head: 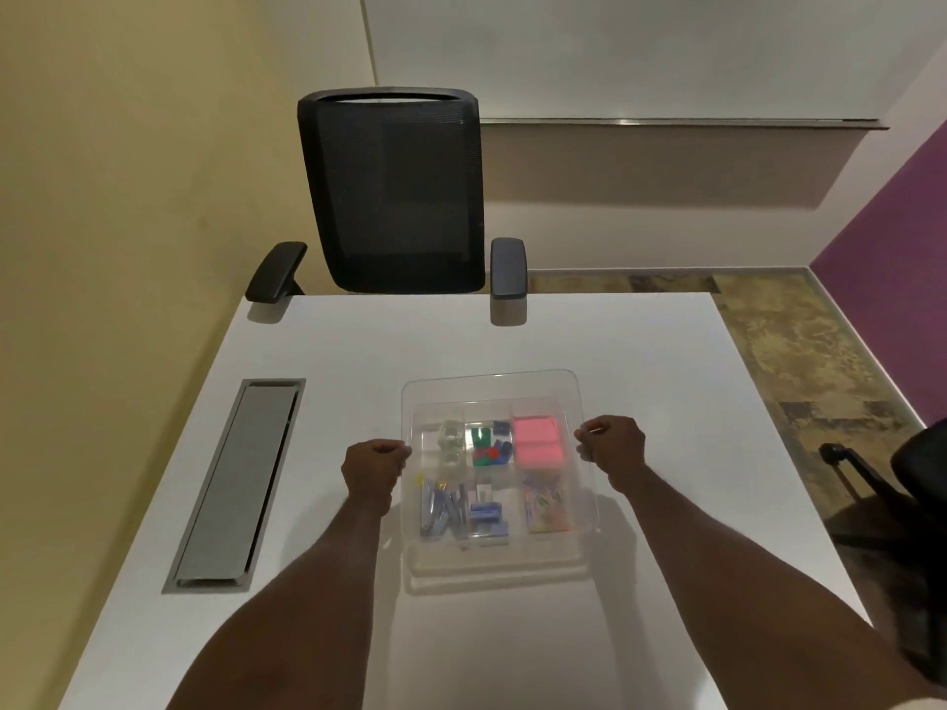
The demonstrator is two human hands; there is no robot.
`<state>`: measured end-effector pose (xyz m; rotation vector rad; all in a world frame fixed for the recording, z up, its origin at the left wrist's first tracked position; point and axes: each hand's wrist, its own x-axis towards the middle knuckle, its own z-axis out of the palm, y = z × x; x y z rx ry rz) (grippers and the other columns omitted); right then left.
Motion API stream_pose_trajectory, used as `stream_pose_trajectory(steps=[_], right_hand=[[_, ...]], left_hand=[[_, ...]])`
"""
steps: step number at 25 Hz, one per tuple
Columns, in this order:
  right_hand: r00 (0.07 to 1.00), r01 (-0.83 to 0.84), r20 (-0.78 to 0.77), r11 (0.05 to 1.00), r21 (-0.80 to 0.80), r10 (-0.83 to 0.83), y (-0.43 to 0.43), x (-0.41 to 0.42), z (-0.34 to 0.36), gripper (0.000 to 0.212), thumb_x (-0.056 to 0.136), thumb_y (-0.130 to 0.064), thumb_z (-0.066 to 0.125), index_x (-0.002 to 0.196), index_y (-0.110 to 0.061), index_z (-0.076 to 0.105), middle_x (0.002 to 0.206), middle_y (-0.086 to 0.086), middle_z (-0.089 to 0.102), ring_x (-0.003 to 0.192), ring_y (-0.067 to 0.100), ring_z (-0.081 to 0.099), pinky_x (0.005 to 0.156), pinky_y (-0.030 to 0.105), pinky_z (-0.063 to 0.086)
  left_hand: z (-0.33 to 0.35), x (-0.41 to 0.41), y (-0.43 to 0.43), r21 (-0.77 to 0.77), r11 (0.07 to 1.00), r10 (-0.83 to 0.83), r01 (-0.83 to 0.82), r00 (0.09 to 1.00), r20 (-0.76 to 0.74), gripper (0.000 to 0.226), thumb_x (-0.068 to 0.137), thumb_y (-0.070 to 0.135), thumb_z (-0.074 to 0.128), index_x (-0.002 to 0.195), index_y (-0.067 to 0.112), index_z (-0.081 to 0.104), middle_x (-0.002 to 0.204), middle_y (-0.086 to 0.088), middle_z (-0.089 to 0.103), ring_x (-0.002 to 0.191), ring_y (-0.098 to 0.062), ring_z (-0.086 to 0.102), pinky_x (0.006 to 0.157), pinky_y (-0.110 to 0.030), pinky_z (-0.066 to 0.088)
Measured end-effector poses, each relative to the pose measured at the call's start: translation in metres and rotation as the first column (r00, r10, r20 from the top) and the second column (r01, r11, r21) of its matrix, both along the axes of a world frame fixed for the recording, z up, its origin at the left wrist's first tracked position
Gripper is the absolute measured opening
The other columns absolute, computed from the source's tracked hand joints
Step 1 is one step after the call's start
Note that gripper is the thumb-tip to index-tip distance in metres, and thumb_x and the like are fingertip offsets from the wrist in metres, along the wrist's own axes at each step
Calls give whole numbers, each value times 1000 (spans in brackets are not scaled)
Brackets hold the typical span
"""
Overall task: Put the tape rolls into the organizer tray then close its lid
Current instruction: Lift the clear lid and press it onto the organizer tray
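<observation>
A clear plastic organizer tray (pixel 499 568) sits on the white table, divided into compartments. Clear tape rolls (pixel 451 443) lie in its far left compartment. A transparent lid (pixel 492 384) hovers tilted over the tray, its far edge raised. My left hand (pixel 376 466) pinches the lid's left edge. My right hand (pixel 612 445) pinches its right edge. Through the lid I see pink sticky notes (pixel 540 439), coloured clips, staplers and paper clips in the other compartments.
A grey cable hatch (pixel 238 484) is set into the white table (pixel 666 402) to the left. A black mesh office chair (pixel 394 192) stands at the far edge. Another dark chair (pixel 917 479) is at the right, beside the table.
</observation>
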<state>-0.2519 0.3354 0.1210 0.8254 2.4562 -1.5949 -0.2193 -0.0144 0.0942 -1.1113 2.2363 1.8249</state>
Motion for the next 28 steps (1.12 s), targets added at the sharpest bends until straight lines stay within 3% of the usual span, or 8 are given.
stream_pose_trajectory(steps=[3, 5, 20, 28], right_hand=[[997, -16, 80, 981, 193, 1, -4, 0, -20, 4, 78, -11, 82, 78, -9, 79, 78, 14, 77, 81, 33, 75, 81, 43, 61], [992, -21, 126, 971, 236, -9, -8, -1, -28, 8, 80, -12, 82, 83, -5, 79, 87, 14, 78, 89, 31, 73, 84, 35, 58], [969, -63, 245, 947, 314, -17, -21, -17, -45, 15, 85, -11, 79, 97, -1, 78, 99, 19, 77, 98, 34, 73, 87, 37, 57], [961, -107, 277, 937, 333, 11, -23, -21, -43, 19, 88, -11, 77, 102, 0, 77, 103, 20, 77, 100, 34, 72, 89, 38, 57]], left_hand=[[-15, 4, 12, -108, 994, -12, 16, 999, 33, 13, 80, 7, 86, 92, 3, 83, 85, -18, 80, 78, -30, 74, 88, -41, 62], [-24, 4, 15, -147, 988, -29, 38, 998, 60, 15, 81, 7, 86, 95, 3, 83, 91, -18, 81, 89, -33, 77, 94, -43, 61], [-37, -14, 25, -297, 951, -30, 87, 981, 190, 17, 89, 7, 79, 103, -3, 81, 105, -23, 80, 106, -37, 75, 94, -39, 58], [-41, -12, 25, -267, 961, -8, 68, 976, 220, 11, 87, 5, 80, 96, -2, 82, 98, -22, 80, 98, -37, 75, 89, -38, 58]])
